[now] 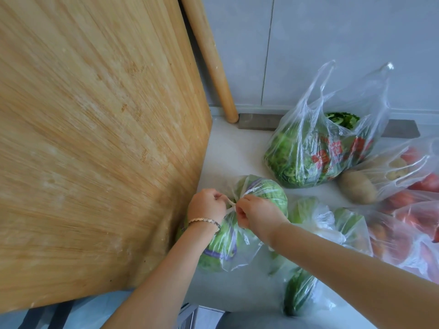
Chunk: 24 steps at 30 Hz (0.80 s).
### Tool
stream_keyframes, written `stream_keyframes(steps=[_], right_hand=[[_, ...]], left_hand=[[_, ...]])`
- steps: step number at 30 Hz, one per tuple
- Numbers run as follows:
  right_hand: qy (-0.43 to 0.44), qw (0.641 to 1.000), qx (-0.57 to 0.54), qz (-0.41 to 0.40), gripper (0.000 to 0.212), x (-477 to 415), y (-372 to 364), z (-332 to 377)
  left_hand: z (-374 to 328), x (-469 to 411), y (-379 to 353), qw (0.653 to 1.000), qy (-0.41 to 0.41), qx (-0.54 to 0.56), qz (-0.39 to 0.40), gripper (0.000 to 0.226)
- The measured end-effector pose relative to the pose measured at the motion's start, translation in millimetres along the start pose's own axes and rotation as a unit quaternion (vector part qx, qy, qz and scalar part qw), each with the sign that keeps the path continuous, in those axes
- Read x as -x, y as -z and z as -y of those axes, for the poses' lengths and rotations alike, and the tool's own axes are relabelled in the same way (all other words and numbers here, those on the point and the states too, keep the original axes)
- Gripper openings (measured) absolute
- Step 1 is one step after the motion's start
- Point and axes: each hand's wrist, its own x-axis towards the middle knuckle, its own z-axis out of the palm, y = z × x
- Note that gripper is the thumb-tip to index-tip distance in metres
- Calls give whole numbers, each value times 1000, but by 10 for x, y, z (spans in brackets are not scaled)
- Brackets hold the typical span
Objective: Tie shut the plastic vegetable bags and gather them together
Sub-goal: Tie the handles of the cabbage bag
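At the frame's middle, left hand (207, 203) and right hand (256, 214) pinch the twisted handles (231, 205) of a crinkly clear bag (240, 243) holding something round and green.

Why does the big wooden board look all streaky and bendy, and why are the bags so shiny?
Head view: the wide lens curves the board near the edge, and its grain smears there; soft daylight glints off the crinkled bag by the wall; both hands, left and right, at the knot look fairly sharp.
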Motion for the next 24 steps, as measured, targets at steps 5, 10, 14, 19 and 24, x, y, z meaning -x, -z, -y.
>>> stream_keyframes(steps=[5,10,14,19,24], right_hand=[[-104,978,-151,94,17,-4,435,-123],[-122,982,-98,109,18,40,1112,-545],[-177,981,-46,64,17,102,1629,-1099],[-303,941,-2,-153,27,59,2103,-1740],[-312,942,-16,-120,67,-128,2174,-2059]], left_hand=[[-265,-160,246,974,-65,-193,102,18],[-958,-290,130,979,-141,-106,97,19],[-1672,-369,-30,979,-174,-26,102,25],[-2372,-614,-190,974,-224,-35,2,55],[-2656,-923,-342,987,-157,-41,5,70]])
